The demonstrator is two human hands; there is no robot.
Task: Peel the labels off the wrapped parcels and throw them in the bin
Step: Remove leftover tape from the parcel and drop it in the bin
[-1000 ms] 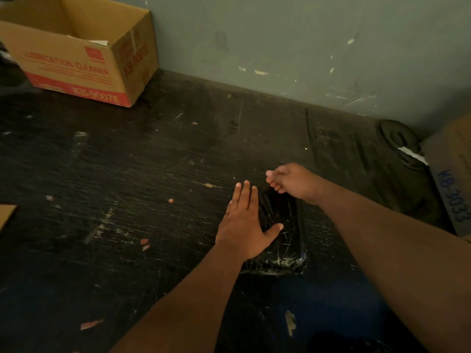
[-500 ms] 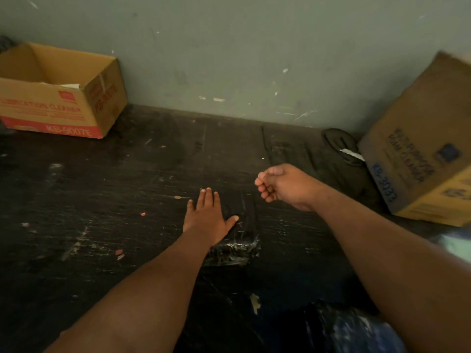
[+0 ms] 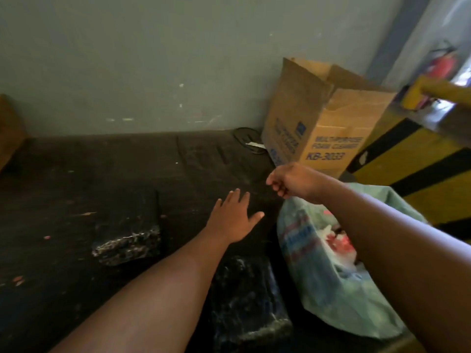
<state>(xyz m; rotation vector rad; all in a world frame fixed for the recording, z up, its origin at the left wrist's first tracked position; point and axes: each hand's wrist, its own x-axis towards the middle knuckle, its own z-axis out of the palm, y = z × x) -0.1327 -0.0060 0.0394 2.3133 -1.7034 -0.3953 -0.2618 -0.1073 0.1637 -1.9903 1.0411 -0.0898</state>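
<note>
Reaching forward, the left hand (image 3: pixel 233 216) hovers flat, fingers straight and spread, right of the parcel (image 3: pixel 130 240) on the dark table (image 3: pixel 76 174). The right hand (image 3: pixel 290 182), fingers curled, contents indiscernible, hangs over the bag-lined bin (image 3: pixel 331 271).

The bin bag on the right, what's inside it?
The bin bag holds crumpled white and red scraps near its mouth. They are too blurred to name, and the right forearm and the bag's own wall cover whatever lies deeper.
</note>
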